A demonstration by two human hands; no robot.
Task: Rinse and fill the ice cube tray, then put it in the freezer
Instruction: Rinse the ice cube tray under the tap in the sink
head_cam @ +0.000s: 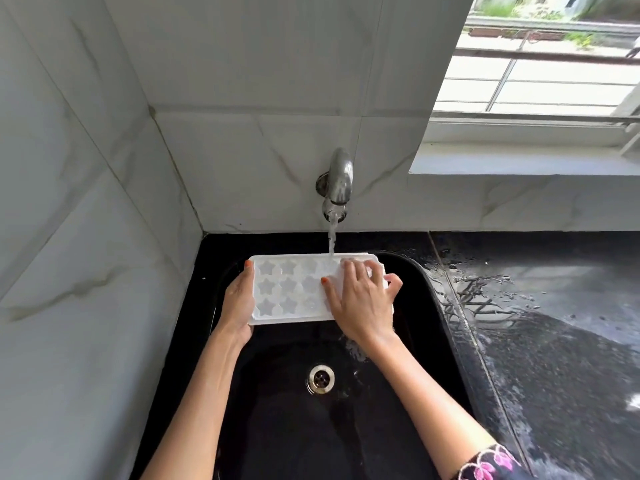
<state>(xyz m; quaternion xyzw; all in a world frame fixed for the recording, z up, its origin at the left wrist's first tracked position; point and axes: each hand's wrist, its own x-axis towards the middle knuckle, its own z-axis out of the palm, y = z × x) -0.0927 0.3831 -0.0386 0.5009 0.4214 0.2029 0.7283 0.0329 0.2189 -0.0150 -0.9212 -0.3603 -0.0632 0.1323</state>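
Tray (287, 289) held over sink (277, 427), gripped at 9 o'clock end by left hand (239, 303); right hand (360, 306) laid flat, spread, at 3 o'clock. Tap (341, 181) water (331, 237) received at 1 o'clock.

Tray (287, 289): translucent white plastic, smooth. Tap (340, 180) shiny metal; sink (408, 341) glossy black. Wall (242, 150) glossy marble-look tile; counter (554, 323) wet, polished stone.

Left hand (239, 303) grips ice cube tray (287, 289) under running tap (341, 181); right hand (360, 306) seemingly presses it.
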